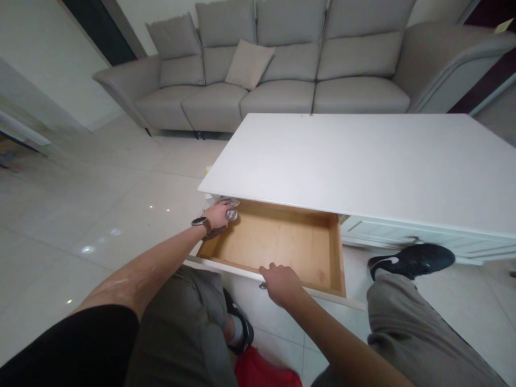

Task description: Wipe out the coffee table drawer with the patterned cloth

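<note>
I am crouched at a low white worktop point(363, 166), and its wooden drawer point(278, 242) is pulled out toward me, its pale floor bare except at the far left corner. My left hand point(217, 214), with a watch point(200, 222) on the wrist, reaches into that corner at about ten o'clock and is curled over a small crumpled, shiny thing point(231, 214); it looks like a wrapper, though it is too small to tell for sure. The fingers are bent around it, but I cannot tell whether they have truly closed on it. My right hand point(282, 284) sits at six o'clock, fingers hooked closed over the drawer's front edge point(226, 267), holding it. I judge that the step in hand is dealing with that small thing in the drawer corner while the drawer is held steady. The next move calls for a sure pinch on it, since it lies tucked under the worktop's overhang. A grey sofa point(282, 70) stands at twelve o'clock across the tiled floor point(121, 183).
</note>
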Available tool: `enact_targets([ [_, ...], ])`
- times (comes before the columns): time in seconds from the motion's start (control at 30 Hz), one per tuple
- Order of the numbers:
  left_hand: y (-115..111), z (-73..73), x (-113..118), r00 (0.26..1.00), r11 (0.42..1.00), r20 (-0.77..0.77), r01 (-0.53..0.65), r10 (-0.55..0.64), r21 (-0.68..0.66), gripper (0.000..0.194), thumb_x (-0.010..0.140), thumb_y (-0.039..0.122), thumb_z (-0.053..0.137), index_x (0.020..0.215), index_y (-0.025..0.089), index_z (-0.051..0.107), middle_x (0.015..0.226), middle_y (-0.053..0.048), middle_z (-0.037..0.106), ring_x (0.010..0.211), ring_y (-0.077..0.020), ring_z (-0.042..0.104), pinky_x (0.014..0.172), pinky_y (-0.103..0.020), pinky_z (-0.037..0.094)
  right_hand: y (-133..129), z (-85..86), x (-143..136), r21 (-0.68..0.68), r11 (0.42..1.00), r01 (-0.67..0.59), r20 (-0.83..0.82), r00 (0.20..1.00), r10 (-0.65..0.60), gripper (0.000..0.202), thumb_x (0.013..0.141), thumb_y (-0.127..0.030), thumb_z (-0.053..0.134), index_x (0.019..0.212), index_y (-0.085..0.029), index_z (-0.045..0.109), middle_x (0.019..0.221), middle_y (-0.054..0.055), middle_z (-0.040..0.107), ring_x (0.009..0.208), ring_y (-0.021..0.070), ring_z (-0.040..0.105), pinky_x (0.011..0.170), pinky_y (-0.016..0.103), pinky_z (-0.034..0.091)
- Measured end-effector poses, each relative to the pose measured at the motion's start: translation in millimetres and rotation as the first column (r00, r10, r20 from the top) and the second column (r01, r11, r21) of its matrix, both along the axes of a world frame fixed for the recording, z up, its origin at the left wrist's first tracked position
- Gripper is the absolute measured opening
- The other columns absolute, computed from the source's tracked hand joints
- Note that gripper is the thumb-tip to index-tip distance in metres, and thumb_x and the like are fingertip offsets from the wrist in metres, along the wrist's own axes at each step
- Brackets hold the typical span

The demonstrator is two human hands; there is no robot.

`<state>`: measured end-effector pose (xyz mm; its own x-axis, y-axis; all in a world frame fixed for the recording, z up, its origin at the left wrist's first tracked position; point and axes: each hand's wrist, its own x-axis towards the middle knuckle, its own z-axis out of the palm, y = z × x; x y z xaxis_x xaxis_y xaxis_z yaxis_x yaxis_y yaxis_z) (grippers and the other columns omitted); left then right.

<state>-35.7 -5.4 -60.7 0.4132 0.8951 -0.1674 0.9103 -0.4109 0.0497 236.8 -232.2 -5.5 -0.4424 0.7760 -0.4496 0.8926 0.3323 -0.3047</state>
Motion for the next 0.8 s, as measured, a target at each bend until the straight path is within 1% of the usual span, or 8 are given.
enact_targets([
  [0.17,1.2,-3.0,-6.8,0.998,1.0,0.069,0.01,-0.01,-0.003,0.065,0.065,0.03,0.074,0.13,0.024,0.067,0.155,-0.007,0.05,0.142,-0.0304,0.046,0.121,-0.039,0.037,1.4,-1.3,-0.3,-0.003,1.0,0.027,0.01,1.0,-0.027,0.035,0.09,-0.011,0.055,0.124,-0.018,0.063,0.118,0.014,0.07,0.105,0.0292,0.071,0.081,0.039,0.055],
  [0.3,-10.3,1.4,-12.7,0.998,0.998,0.055,0.036,-0.034,-0.043,0.074,0.062,0.037,0.079,0.133,0.025,0.064,0.16,-0.007,0.042,0.141,-0.0315,0.046,0.12,-0.041,0.038,1.5,-0.8,-0.8,-0.015,1.0,0.025,0.017,1.0,-0.025,0.037,0.089,-0.011,0.057,0.125,-0.018,0.062,0.12,0.015,0.069,0.106,0.0278,0.07,0.083,0.038,0.053],
  [0.37,-21.3,5.2,-15.1,0.999,0.997,0.008,0.037,-0.037,-0.068,0.077,0.061,0.038,0.079,0.135,0.027,0.062,0.164,-0.006,0.036,0.142,-0.0344,0.043,0.118,-0.046,0.039,1.8,1.3,-1.1,-0.027,1.0,0.012,0.017,1.0,-0.012,0.037,0.09,-0.013,0.057,0.126,-0.018,0.062,0.121,0.014,0.069,0.106,0.028,0.071,0.084,0.039,0.053],
  [0.47,-41.7,10.2,-17.0,0.994,0.992,-0.105,0.021,-0.034,-0.125,0.08,0.061,0.035,0.079,0.138,0.033,0.059,0.169,-0.003,0.028,0.141,-0.0414,0.04,0.107,-0.053,0.048,1.5,4.6,-2.3,-0.043,0.999,-0.009,0.012,1.0,0.009,0.035,0.092,-0.015,0.057,0.127,-0.018,0.062,0.123,0.015,0.068,0.106,0.0285,0.071,0.084,0.04,0.054],
  [0.6,-64.2,15.9,-14.0,0.97,0.983,-0.233,0.03,-0.073,-0.182,0.083,0.06,0.027,0.078,0.14,0.034,0.058,0.171,-0.004,0.023,0.137,-0.0454,0.042,0.097,-0.053,0.054,-1.7,6.0,-5.6,-0.062,0.998,-0.031,-0.005,1.0,0.03,0.037,0.09,-0.021,0.064,0.128,-0.018,0.062,0.123,0.016,0.068,0.106,0.0297,0.071,0.085,0.041,0.055],
  [0.67,-68.1,21.4,-8.7,0.961,0.977,-0.266,0.018,-0.075,-0.212,0.077,0.062,0.024,0.075,0.137,0.031,0.061,0.168,-0.008,0.03,0.132,-0.0437,0.05,0.099,-0.053,0.052,-4.4,5.2,-6.7,-0.061,0.998,-0.036,-0.017,0.999,0.035,0.036,0.09,-0.022,0.065,0.126,-0.018,0.063,0.122,0.016,0.068,0.105,0.0292,0.072,0.084,0.041,0.056],
  [0.73,-65.6,30.6,0.0,0.965,0.972,-0.257,-0.011,-0.05,-0.233,0.065,0.066,0.025,0.072,0.13,0.029,0.065,0.157,-0.01,0.047,0.123,-0.0388,0.059,0.102,-0.051,0.051,-7.0,3.7,-6.9,-0.044,0.998,-0.036,-0.032,0.999,0.034,0.034,0.091,-0.021,0.063,0.125,-0.019,0.063,0.12,0.016,0.069,0.105,0.0283,0.072,0.084,0.04,0.056],
  [0.8,-58.1,42.5,12.2,0.981,0.98,-0.195,-0.041,0.002,-0.197,0.053,0.071,0.028,0.069,0.124,0.028,0.067,0.14,-0.009,0.063,0.115,-0.033,0.064,0.103,-0.045,0.05,-9.1,1.6,-6.3,-0.025,0.999,-0.034,-0.043,0.999,0.033,0.035,0.091,-0.019,0.061,0.125,-0.019,0.063,0.119,0.016,0.069,0.104,0.028,0.072,0.083,0.04,0.057],
])
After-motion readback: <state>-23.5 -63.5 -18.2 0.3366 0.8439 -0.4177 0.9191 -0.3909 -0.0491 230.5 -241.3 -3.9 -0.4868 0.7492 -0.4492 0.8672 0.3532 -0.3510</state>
